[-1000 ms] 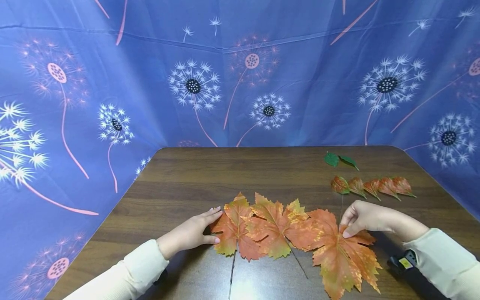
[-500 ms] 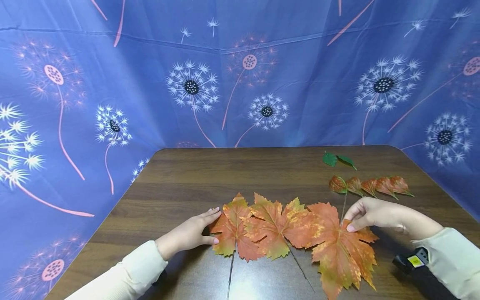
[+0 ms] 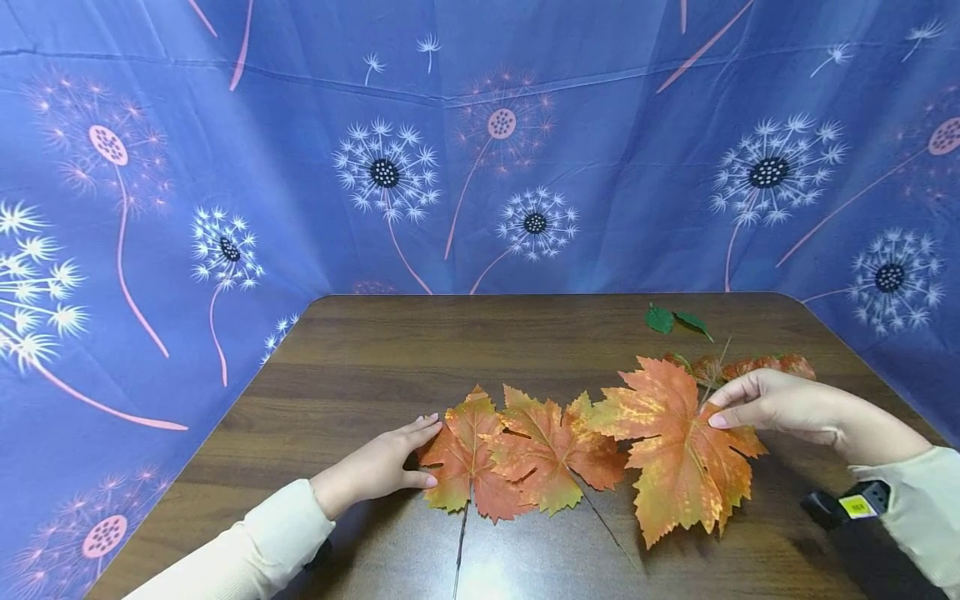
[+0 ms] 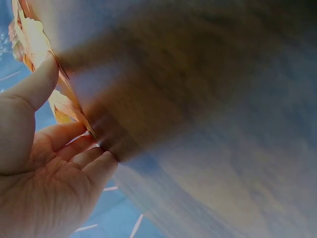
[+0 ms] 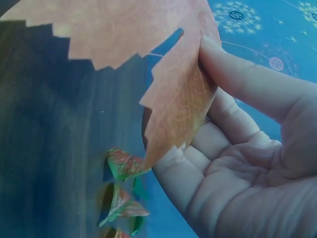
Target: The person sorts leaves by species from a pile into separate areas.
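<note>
In the head view my right hand (image 3: 795,412) pinches a large orange maple leaf (image 3: 686,446) near the base of its blade, the stem pointing away. This leaf is tilted and overlaps the edge of a middle maple leaf (image 3: 543,450), which lies on the table. A third maple leaf (image 3: 468,454) lies on the left, its edge touched by the extended fingers of my left hand (image 3: 382,467). The left wrist view shows that hand (image 4: 54,163) at the leaf edge (image 4: 69,106). In the right wrist view, thumb and fingers hold the orange leaf (image 5: 181,94).
Several small red-green leaves (image 3: 795,365) lie in a row behind the right hand, partly hidden by the held leaf. Two green leaves (image 3: 660,319) lie farther back on the brown wooden table (image 3: 450,333). A blue dandelion-print cloth (image 3: 630,167) hangs beyond.
My right hand has moved the large orange leaf up and away from the table's front, turning it slightly; it now covers part of the small leaf row. The left hand has stayed in place.
</note>
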`<act>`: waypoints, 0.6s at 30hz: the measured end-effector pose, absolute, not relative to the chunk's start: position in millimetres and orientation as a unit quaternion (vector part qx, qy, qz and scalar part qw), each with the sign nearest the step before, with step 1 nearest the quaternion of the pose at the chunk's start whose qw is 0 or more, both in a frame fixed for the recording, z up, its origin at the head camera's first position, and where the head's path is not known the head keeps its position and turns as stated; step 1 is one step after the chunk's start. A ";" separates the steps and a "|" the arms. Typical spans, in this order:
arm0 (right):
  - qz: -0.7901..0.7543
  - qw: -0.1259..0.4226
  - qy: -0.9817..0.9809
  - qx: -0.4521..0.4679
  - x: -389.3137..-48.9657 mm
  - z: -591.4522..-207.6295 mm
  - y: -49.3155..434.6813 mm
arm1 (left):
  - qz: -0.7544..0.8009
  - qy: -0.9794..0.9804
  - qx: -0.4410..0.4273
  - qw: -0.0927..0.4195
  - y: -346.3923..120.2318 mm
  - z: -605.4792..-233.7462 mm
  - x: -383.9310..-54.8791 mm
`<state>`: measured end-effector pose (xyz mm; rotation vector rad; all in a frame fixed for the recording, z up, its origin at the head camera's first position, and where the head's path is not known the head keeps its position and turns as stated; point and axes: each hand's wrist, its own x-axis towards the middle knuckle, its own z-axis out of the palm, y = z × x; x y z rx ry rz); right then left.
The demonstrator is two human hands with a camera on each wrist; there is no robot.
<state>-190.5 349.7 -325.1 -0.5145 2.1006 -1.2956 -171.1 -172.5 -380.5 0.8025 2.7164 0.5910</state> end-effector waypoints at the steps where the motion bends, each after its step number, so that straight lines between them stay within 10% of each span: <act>1: -0.495 0.308 0.789 -0.191 -191.4 -324.0 349.9 | 0.201 0.932 0.275 0.123 -172.7 -380.4 -171.1; 18: -0.497 0.254 0.828 -0.054 -224.1 -313.4 309.5 | 0.204 0.931 0.271 0.133 -170.7 -378.8 -167.1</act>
